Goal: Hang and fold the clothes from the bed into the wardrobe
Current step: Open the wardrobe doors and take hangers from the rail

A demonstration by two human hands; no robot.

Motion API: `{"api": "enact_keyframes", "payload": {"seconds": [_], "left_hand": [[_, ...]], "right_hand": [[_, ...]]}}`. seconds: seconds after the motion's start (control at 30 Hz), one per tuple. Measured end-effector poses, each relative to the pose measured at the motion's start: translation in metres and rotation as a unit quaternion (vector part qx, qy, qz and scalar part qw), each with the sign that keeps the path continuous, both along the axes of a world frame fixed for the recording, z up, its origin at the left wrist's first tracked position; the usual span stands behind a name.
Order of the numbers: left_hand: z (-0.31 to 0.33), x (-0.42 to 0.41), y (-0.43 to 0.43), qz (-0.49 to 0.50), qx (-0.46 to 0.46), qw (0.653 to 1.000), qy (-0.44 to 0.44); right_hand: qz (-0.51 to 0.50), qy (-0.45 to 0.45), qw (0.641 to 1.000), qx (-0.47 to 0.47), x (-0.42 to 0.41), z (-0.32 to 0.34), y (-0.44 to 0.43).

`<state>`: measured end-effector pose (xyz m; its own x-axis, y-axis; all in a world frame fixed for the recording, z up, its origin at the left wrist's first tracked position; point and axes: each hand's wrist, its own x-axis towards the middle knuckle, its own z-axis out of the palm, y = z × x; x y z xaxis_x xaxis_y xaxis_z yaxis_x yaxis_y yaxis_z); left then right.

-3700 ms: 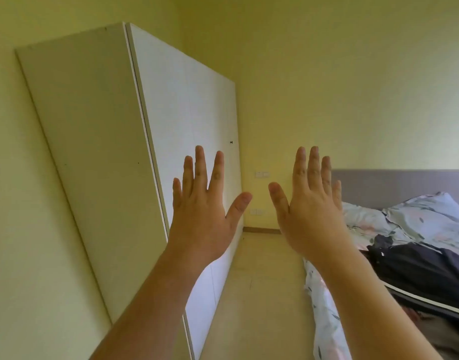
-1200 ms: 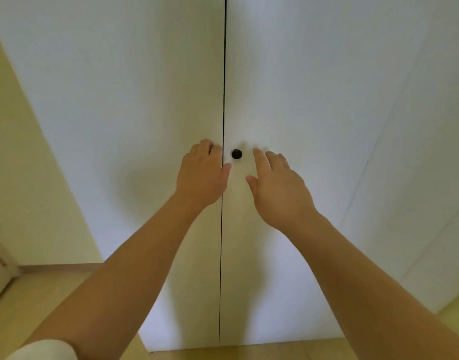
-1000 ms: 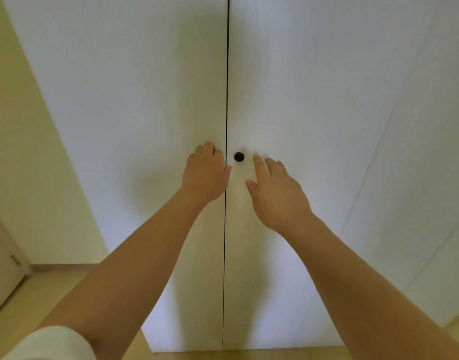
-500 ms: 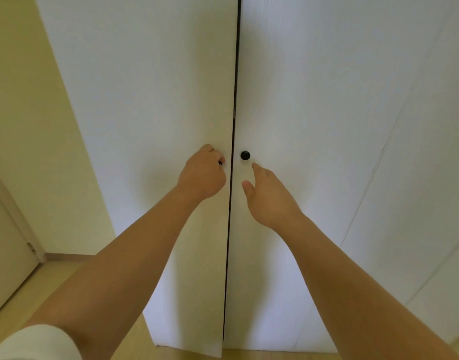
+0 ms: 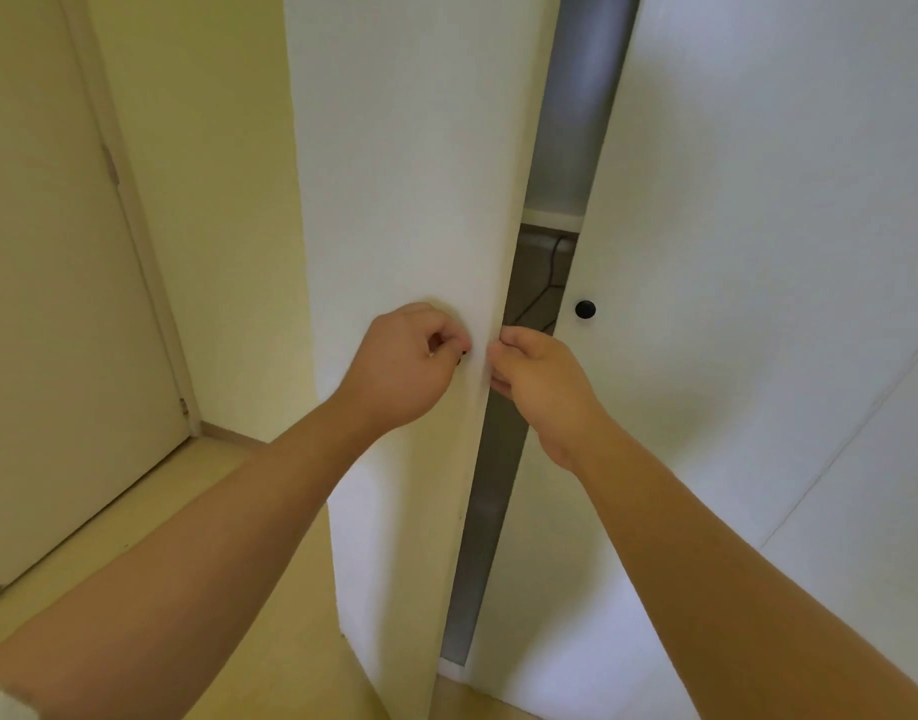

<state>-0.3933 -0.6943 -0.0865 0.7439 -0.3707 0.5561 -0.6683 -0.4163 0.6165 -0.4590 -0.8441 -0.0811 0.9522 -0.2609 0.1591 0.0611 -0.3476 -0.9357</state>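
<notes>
A closed pale room door [image 5: 46,304] with a hinge [image 5: 111,166] stands at the left in its frame [image 5: 135,226], beside a yellow wall [image 5: 213,174] with a skirting board [image 5: 233,438], above a light wooden floor [image 5: 150,511].

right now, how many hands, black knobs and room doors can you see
hands: 2 - left hand, right hand
black knobs: 2 - bare knob, gripped knob mostly hidden
room doors: 1 - room door
total: 5

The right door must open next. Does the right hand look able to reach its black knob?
Probably yes: the black knob sits bare just above the right hand, nothing between, though that hand grips the edge of the left door.
</notes>
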Motion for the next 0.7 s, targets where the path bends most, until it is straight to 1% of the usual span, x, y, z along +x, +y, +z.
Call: {"api": "enact_keyframes", "payload": {"seconds": [0.03,0.1,0.2,0.3,0.47,0.53,0.63,0.7], "left_hand": [[-0.001,-0.004,0.008,-0.001,-0.036,0.998,0.045],[-0.004,-0.009,0.023,-0.015,-0.119,0.984,0.132],[-0.005,-0.015,0.048,-0.024,-0.195,0.962,0.191],[-0.001,-0.021,0.072,-0.009,-0.217,0.954,0.205],[-0.004,-0.026,0.118,0.026,-0.229,0.952,0.2],[-0.006,-0.028,0.139,0.031,-0.239,0.946,0.218],[-0.007,-0.031,0.169,0.03,-0.289,0.92,0.261],[-0.004,-0.032,0.187,0.052,-0.312,0.909,0.272]], "right_hand": [[0.013,-0.002,1.0,0.008,-0.004,0.0,0.005],[0.029,-0.006,0.999,0.02,-0.011,0.001,0.013],[0.058,-0.005,0.998,0.023,-0.013,0.003,0.025],[0.105,-0.004,0.994,0.009,-0.013,0.009,0.041],[0.178,-0.022,0.979,-0.092,-0.003,0.013,0.082],[0.206,-0.025,0.974,-0.087,0.004,0.012,0.1],[0.251,-0.019,0.965,-0.066,0.017,0.008,0.131],[0.263,-0.007,0.964,-0.047,0.029,0.004,0.154]]}}
